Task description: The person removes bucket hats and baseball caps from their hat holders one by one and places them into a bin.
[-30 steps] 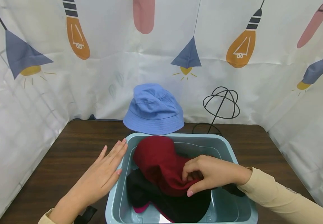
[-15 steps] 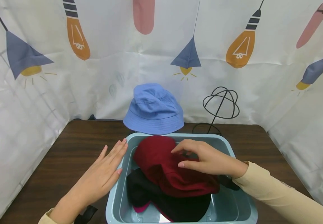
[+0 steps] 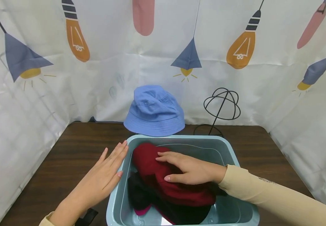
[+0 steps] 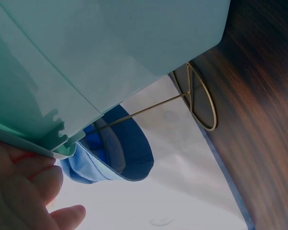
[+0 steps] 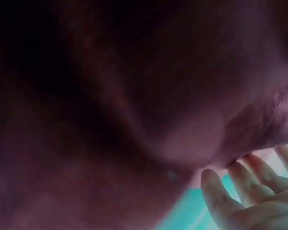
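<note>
A dark red cloth hat [image 3: 146, 157] lies crumpled in the light blue plastic tub [image 3: 230, 147]. My right hand [image 3: 187, 168] rests on top of it with fingers fairly straight, and the red cloth fills most of the right wrist view. Under the red hat is a black cap [image 3: 180, 215] with a pink edge, partly covered. My left hand [image 3: 100, 175] lies flat with straight fingers along the tub's left rim. In the left wrist view the fingers [image 4: 45, 184] touch the tub's rim from outside.
Behind the tub a blue bucket hat [image 3: 154, 111] sits on a wire stand [image 4: 149, 108]. To its right stands a bare black wire hat stand [image 3: 222, 105]. The dark wooden table [image 3: 75, 150] backs onto a patterned curtain [image 3: 109, 69].
My right hand has let go of the red hat's near edge, lifted, and come down left onto the hat, which now sits lower. The left hand keeps its place.
</note>
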Demonstrator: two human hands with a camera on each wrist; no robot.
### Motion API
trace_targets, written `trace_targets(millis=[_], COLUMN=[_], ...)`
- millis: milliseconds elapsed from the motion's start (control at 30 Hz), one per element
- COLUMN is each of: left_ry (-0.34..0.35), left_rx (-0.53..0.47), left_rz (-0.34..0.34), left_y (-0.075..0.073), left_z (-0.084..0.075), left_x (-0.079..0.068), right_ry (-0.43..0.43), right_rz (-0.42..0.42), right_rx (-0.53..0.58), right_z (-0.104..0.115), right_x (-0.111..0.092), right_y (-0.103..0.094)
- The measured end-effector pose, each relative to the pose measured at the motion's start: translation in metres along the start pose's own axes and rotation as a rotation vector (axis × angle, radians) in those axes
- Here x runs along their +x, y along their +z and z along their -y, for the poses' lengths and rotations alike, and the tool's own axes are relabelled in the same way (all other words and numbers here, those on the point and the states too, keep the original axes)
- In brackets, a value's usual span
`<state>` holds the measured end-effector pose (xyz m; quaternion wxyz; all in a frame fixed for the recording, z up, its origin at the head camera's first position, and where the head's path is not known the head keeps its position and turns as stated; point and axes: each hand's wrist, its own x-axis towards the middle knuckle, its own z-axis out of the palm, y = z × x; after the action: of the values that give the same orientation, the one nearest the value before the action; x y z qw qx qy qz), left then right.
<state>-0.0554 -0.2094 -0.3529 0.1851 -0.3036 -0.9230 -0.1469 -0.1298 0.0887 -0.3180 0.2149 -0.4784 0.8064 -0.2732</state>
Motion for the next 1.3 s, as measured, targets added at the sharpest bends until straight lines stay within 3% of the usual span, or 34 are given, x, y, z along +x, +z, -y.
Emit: trace_targets(millis=[233, 567, 967, 1300], left_ry=[-0.009, -0.01, -0.015, -0.014], left_rx=[0.003, -0.001, 0.003, -0.005], left_rz=[0.01, 0.01, 0.009, 0.001], left_y=[0.001, 0.0, 0.001, -0.002], left_z=[-0.002, -0.002, -0.002, -0.001], left_x=[0.0, 0.0, -0.002, 0.0], right_ry=[-0.08, -0.059, -0.036, -0.078], right_rz=[0.138, 0.218, 0.238, 0.161], right_rx=[-0.104, -0.205, -0.218, -0.206], right_z=[0.001, 0.001, -0.007, -0.004], right_x=[0.015, 0.024, 0.031, 0.032], right_y=[0.021, 0.036, 0.041, 0.031])
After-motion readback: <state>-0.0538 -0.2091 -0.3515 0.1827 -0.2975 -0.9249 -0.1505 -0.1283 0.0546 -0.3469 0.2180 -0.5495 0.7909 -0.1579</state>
